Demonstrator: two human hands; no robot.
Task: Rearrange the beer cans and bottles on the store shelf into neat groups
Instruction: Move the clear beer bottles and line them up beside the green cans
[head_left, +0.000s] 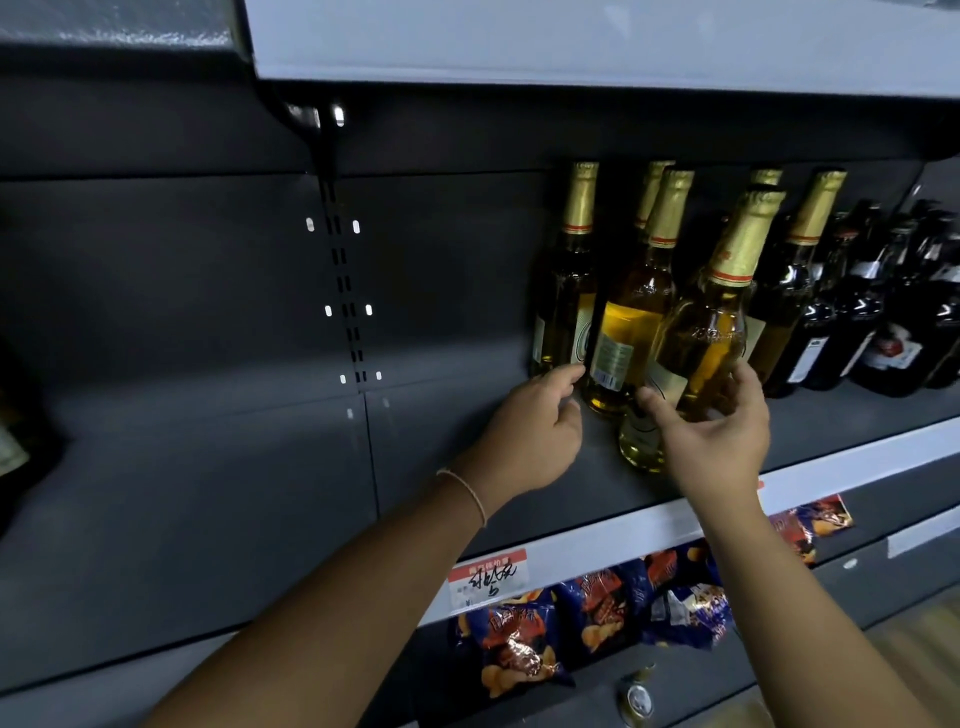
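Two hands are seen at the shelf (519, 499): the front bottle (696, 353) is gripped by the right hand (717, 431), while the left hand (535, 431) is held loosely open beside it.

Dim dark-grey metal shelving (208, 509) with slotted upright (343, 291), pale shelf edge (597, 540), snack bags (597, 613) below.

- Dark grey shelf (208, 519), pale front rail with a red-and-white price tag (487, 577).
- Left stretch bare.
- Toward the right end: clear gold-foiled beer bottles (566, 291) clustered, one at the front edge (696, 332) tilted.
- Far right: dark bottles (883, 322) upright, packed close.
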